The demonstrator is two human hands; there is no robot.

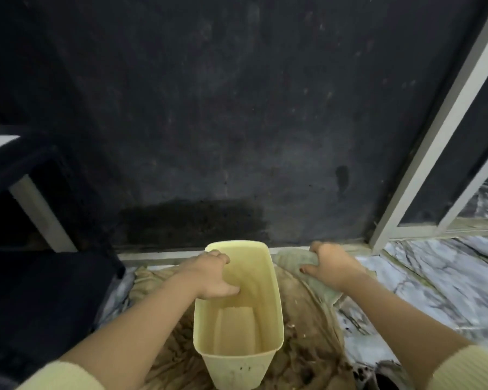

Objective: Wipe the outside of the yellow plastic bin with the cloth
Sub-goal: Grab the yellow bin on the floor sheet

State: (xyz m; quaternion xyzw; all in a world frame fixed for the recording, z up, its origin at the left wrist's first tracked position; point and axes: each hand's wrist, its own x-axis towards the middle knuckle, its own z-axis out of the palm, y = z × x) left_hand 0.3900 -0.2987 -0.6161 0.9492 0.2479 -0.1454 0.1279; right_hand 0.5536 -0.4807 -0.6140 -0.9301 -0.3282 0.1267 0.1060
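Note:
A tall yellow plastic bin [268,311] stands upright at the bottom centre, empty, with its open top facing me. My left hand [212,274] grips the bin's left rim, thumb inside and fingers over the far corner. My right hand [331,267] is closed on a pale grey-green cloth [290,257], just to the right of the bin's upper right side. The cloth bunches under my palm and trails down toward my forearm. Whether the cloth touches the bin wall I cannot tell.
The bin sits on a crumpled brown fabric [302,327] spread over a marble-patterned floor [423,280]. A dark wall [209,122] rises straight ahead, a dark box-like unit [37,291] is at the left, a pale metal frame [440,130] at the right.

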